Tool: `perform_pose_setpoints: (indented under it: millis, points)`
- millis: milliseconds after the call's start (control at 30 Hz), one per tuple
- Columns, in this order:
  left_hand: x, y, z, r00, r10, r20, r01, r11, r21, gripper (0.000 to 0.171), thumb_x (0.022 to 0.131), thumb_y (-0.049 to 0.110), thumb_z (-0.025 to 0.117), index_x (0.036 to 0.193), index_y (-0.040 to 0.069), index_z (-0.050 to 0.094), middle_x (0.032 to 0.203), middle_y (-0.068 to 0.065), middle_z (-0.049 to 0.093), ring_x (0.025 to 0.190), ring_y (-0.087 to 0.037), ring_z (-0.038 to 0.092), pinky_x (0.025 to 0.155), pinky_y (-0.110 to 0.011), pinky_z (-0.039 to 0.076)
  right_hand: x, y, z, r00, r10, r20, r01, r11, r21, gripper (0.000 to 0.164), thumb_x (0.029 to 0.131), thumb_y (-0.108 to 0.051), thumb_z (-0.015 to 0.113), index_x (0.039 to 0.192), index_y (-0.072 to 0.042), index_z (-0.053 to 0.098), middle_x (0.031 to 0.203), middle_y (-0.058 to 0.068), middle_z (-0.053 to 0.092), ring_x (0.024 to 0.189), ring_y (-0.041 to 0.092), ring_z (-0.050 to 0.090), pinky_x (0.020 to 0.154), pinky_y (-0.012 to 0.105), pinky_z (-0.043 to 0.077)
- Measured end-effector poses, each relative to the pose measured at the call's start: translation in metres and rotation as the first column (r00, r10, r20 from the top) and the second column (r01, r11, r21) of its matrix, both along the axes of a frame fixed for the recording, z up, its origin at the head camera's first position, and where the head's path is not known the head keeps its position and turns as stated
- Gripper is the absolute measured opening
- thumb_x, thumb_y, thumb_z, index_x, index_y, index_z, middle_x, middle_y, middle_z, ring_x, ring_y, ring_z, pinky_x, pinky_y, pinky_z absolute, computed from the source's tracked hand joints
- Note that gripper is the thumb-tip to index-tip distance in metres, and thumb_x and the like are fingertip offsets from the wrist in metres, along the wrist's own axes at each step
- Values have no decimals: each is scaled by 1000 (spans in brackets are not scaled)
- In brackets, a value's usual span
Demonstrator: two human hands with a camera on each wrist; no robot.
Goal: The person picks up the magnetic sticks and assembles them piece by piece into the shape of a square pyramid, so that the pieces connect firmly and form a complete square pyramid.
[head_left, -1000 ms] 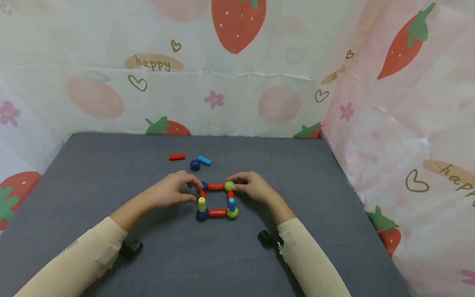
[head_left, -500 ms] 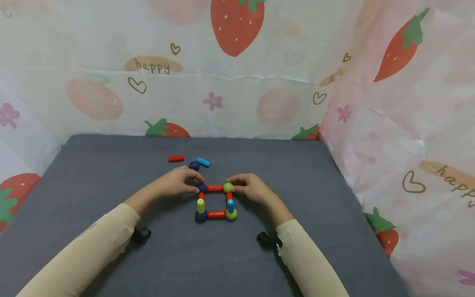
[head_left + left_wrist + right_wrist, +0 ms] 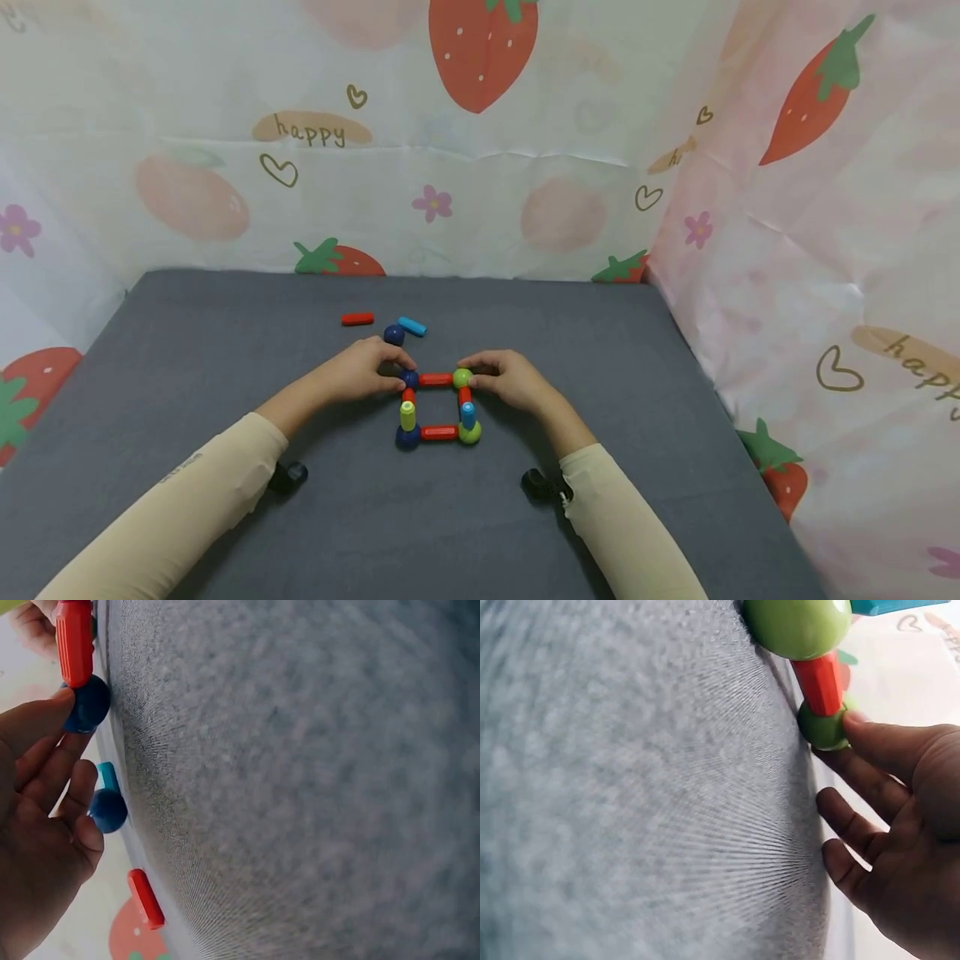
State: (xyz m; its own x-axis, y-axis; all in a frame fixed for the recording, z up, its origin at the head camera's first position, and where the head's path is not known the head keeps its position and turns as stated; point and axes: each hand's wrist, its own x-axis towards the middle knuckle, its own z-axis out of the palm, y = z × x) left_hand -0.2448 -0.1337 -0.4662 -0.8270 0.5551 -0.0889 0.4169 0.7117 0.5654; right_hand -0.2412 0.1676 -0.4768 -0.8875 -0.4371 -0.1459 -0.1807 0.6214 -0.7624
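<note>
A square frame of red rods (image 3: 439,432) joined by balls lies on the grey cloth in the head view. My left hand (image 3: 356,372) pinches its back-left dark blue ball (image 3: 90,705) between thumb and fingers. At the back-right corner, the thumb and index finger of my right hand (image 3: 513,380) pinch a green ball (image 3: 823,727). A yellow-green rod (image 3: 407,415) stands up from the front-left dark blue ball (image 3: 408,439). Another upright rod, light blue (image 3: 468,414), rises from the front-right green ball (image 3: 471,433). The side rods are partly hidden behind these uprights.
Behind the frame lie a loose red rod (image 3: 357,319), a loose dark blue ball (image 3: 393,335) and a light blue rod (image 3: 412,326) close to that ball. A strawberry-print curtain (image 3: 480,217) borders the table (image 3: 225,317) at the back and sides.
My left hand has shifted slightly right and away from me, from beside the frame's left side onto the back-left blue ball, which it now pinches. My right hand stays on the green ball.
</note>
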Motion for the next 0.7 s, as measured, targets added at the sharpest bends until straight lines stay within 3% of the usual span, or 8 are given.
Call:
perform_pose_setpoints:
  millis: [200, 333, 467, 700]
  points:
    - [0, 1, 2, 1000, 8, 14, -8, 1000, -10, 30, 94, 27, 77, 123, 21, 74, 117, 0, 67, 105, -22, 54, 88, -43, 47, 8, 5, 7, 1000, 16, -26, -15, 1000, 16, 34, 98, -27, 72, 132, -26, 70, 132, -5, 67, 117, 16, 63, 99, 40, 52]
    - [0, 2, 2, 1000, 19, 21, -19, 1000, -14, 30, 93, 26, 78, 122, 22, 74, 117, -1, 67, 105, -22, 55, 87, -42, 48, 18, 14, 11, 998, 1, -55, 1, 999, 33, 29, 97, -24, 73, 126, -22, 72, 124, -5, 70, 110, 15, 65, 94, 40, 54]
    - [-1, 2, 0, 1000, 17, 15, -17, 1000, -13, 30, 93, 26, 78, 122, 21, 74, 116, -2, 66, 103, -23, 55, 86, -41, 48, 34, 23, 18, 1000, -10, -21, 10, 999, 36, 25, 95, -22, 76, 120, -21, 74, 119, -6, 71, 109, 14, 64, 93, 40, 53]
    - [-1, 2, -1, 999, 31, 17, -31, 999, -11, 29, 93, 27, 78, 121, 22, 74, 114, -2, 64, 99, -21, 53, 81, -38, 47, 62, 25, 16, 997, 67, 42, -66, 998, -14, 29, 90, -23, 81, 118, -20, 73, 117, -5, 73, 111, 13, 66, 90, 34, 54]
